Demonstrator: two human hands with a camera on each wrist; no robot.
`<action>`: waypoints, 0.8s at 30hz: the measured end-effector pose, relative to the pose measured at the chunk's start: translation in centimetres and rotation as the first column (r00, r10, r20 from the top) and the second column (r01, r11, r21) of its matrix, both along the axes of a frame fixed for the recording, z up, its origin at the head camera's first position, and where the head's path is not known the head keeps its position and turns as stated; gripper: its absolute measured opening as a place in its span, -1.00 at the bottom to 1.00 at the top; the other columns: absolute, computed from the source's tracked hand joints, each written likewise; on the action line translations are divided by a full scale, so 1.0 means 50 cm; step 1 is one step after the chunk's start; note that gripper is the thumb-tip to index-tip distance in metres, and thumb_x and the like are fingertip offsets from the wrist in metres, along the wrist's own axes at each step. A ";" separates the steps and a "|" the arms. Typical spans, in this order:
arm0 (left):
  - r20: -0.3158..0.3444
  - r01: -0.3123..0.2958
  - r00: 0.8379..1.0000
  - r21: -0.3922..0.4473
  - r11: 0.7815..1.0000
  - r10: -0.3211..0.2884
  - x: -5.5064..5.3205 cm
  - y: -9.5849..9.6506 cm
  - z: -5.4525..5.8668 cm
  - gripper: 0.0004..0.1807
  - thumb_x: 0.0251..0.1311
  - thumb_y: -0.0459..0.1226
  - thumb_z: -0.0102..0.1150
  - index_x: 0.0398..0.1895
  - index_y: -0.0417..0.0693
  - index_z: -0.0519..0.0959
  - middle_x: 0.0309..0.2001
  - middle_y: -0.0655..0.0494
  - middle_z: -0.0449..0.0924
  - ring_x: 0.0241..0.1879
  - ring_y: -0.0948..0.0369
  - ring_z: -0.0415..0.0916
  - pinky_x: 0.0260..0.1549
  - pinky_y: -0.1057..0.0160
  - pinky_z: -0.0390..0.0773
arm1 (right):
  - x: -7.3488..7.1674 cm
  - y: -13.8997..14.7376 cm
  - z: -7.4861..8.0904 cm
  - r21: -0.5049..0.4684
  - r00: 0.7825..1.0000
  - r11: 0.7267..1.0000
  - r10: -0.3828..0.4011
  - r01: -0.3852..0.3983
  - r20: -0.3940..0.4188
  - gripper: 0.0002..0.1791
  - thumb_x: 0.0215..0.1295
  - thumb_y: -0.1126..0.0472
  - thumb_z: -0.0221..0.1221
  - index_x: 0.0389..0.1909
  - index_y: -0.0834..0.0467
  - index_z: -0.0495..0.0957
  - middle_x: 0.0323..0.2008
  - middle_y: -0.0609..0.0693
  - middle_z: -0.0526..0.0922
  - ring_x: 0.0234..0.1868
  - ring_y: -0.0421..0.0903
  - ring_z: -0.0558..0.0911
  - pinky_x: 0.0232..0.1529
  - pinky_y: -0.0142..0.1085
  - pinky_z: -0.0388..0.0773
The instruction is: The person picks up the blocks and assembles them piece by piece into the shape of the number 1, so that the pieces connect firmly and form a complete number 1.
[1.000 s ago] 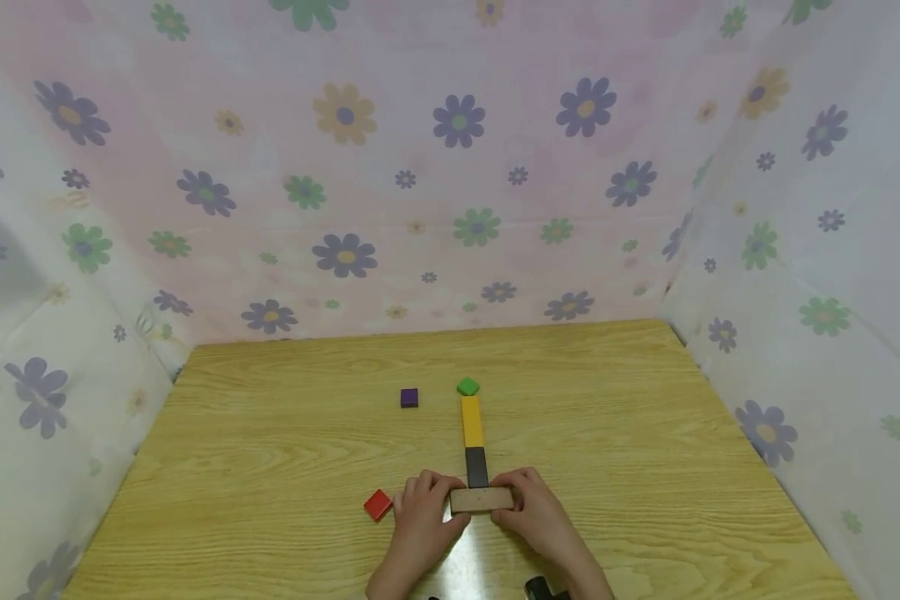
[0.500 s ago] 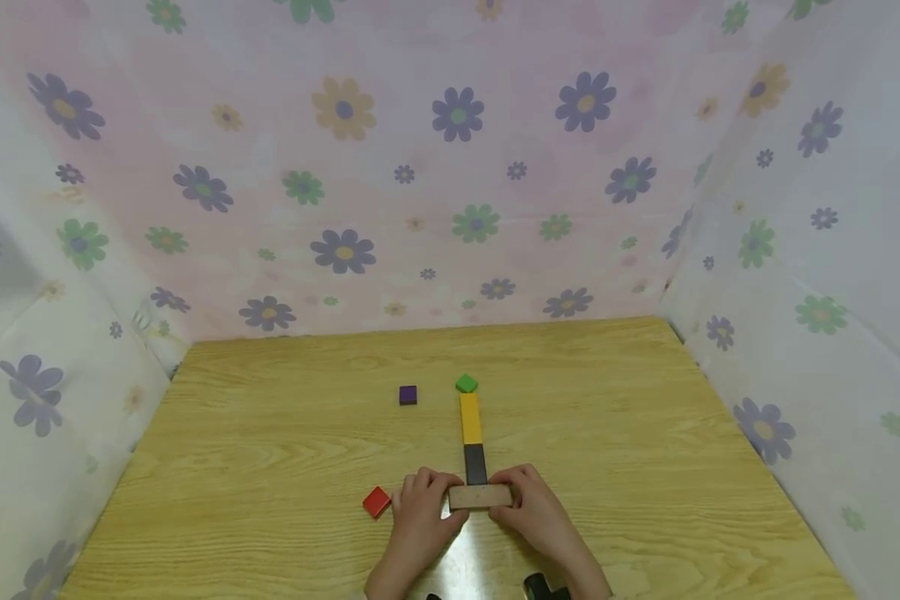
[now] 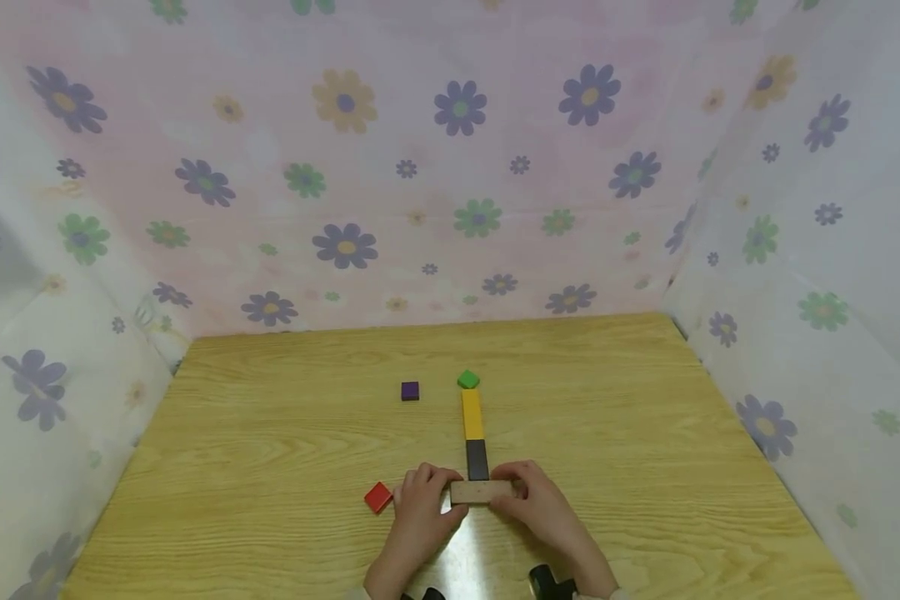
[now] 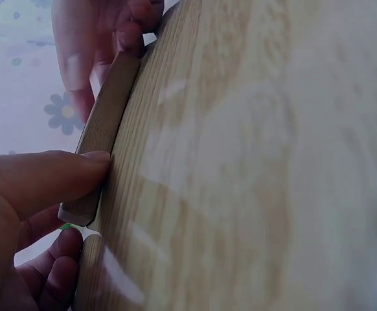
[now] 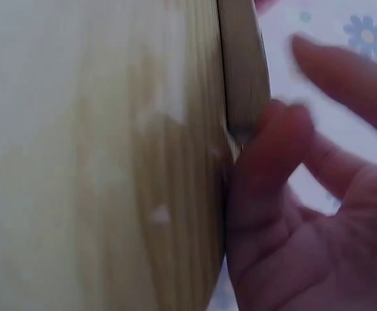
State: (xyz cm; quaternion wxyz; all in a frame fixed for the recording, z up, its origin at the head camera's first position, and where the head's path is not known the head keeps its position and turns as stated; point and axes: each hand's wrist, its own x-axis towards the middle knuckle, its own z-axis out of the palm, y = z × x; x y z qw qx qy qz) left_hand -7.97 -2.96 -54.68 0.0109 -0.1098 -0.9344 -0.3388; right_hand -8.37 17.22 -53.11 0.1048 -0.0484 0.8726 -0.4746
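Note:
A plain wooden block (image 3: 474,492) lies crosswise below a black block (image 3: 477,460), which adjoins a yellow block (image 3: 472,415) with a green block (image 3: 468,379) at its far end. My left hand (image 3: 420,512) pinches the wooden block's left end; in the left wrist view the thumb (image 4: 65,178) presses its near face. At the other end is my right hand (image 3: 540,504). In the right wrist view one fingertip (image 5: 279,129) touches the wooden block's end, while the blurred thumb (image 5: 337,78) stands off it. The right hand covers that end in the head view.
A red block (image 3: 378,497) lies just left of my left hand. Farther back, a purple block (image 3: 410,391) stands left of the row. Flowered cloth (image 3: 457,183) borders the wooden table (image 3: 270,450) at the back and sides. Black gear (image 3: 551,582) sits by the right wrist.
My right thumb has come up from the wooden block's near side and now overlaps its right end in the head view. The left hand and the blocks keep their places.

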 end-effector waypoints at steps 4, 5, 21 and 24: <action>0.022 0.006 1.000 0.008 1.000 -0.006 0.000 -0.001 0.002 -0.65 -0.16 -0.07 0.30 -0.20 0.21 0.53 -0.32 0.33 0.27 -0.29 0.25 0.16 -0.33 0.16 0.08 | -0.020 0.017 0.009 -0.116 0.997 0.993 0.025 -0.017 0.072 -0.59 0.16 0.02 0.14 -0.02 0.15 0.44 -0.22 0.03 0.50 -0.42 -0.11 0.45 -0.47 -0.30 0.40; 0.026 0.006 1.000 0.010 1.000 -0.006 0.001 -0.002 0.002 -0.65 -0.16 -0.07 0.30 -0.20 0.21 0.53 -0.32 0.33 0.27 -0.29 0.25 0.16 -0.32 0.15 0.08 | -0.026 0.021 0.011 -0.134 0.995 0.991 0.034 -0.021 0.092 -0.59 0.19 0.04 0.12 0.00 0.17 0.43 -0.24 0.04 0.50 -0.45 -0.10 0.46 -0.50 -0.30 0.41; 0.032 0.013 0.999 0.026 1.000 -0.014 -0.003 -0.001 -0.005 -0.66 -0.19 -0.08 0.32 -0.24 0.26 0.52 -0.34 0.36 0.26 -0.32 0.27 0.16 -0.36 0.17 0.07 | -0.188 0.034 0.023 -0.071 0.988 0.993 -0.083 0.093 0.134 -0.71 0.26 0.13 0.05 -0.07 0.18 0.49 -0.36 0.04 0.55 -0.41 -0.07 0.48 -0.44 -0.25 0.40; 0.031 0.002 1.000 0.029 1.000 -0.003 -0.003 -0.001 -0.002 -0.66 -0.20 -0.09 0.33 -0.25 0.24 0.53 -0.35 0.36 0.26 -0.32 0.27 0.16 -0.37 0.18 0.07 | -0.223 0.024 0.025 -0.079 0.987 0.994 -0.064 0.076 0.145 -0.68 0.27 0.11 0.03 -0.05 0.20 0.47 -0.33 0.05 0.55 -0.39 -0.07 0.48 -0.42 -0.26 0.40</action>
